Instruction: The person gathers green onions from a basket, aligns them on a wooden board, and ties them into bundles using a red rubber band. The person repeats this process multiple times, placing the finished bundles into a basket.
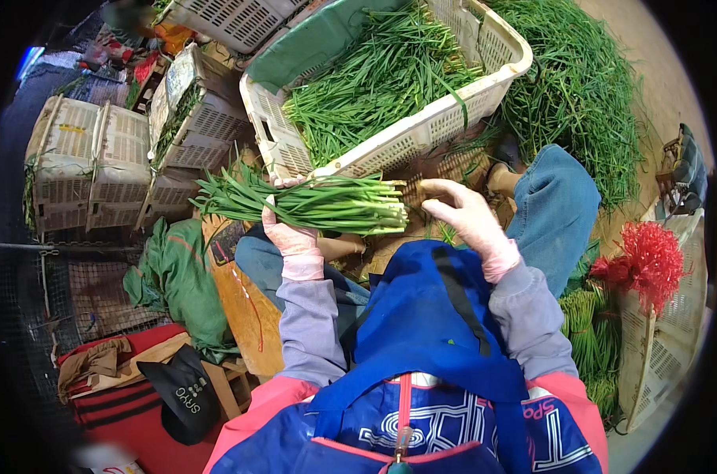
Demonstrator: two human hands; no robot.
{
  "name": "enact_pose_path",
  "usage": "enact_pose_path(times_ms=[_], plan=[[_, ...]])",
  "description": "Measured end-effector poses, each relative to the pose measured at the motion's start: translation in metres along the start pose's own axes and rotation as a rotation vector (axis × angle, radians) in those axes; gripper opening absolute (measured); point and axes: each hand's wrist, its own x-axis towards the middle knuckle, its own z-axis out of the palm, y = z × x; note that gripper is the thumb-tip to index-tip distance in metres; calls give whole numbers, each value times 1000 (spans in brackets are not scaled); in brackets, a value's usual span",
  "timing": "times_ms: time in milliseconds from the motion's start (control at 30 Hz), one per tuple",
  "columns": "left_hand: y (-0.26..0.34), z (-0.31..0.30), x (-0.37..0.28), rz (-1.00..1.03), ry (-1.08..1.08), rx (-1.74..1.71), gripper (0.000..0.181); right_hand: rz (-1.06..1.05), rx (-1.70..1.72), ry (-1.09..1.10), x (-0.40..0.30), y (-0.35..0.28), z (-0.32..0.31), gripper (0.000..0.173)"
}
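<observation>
My left hand (290, 237) is closed around a thick bundle of green garlic chives (335, 204), which lies level, its pale cut ends to the right and its leaf tips to the left. Just off the cut ends, my right hand (462, 210) is raised with thumb and fingers apart, holding nothing. Both hands seem to wear thin pale gloves. Beyond the bundle stands a white plastic crate (423, 121) holding many loose chives (382, 89). A blue apron (429, 302) covers my lap.
A large heap of chives (572, 106) lies at the right. Tied bundles (583, 326) and red plastic ties (651, 266) are at the lower right. Stacked crates (121, 172), a green sack (187, 278) and a wooden board (252, 308) are on the left.
</observation>
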Motion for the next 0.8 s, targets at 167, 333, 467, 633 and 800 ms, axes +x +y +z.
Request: enact_pose_path(times_ms=[167,333,467,633,800], plan=[[-12,19,0,-52,-38,-224,54,-298,-22,104,14,7,37,26],[-10,35,-10,-60,-76,-114,53,-134,444,283,19,4,13,15],[-3,29,-8,-47,-142,-195,53,-12,41,336,13,-3,-20,36],[-16,31,-7,-53,-133,-191,54,-72,254,18,7,-1,43,21],[-10,33,-9,6,-90,-76,55,25,695,293,15,-6,20,20]])
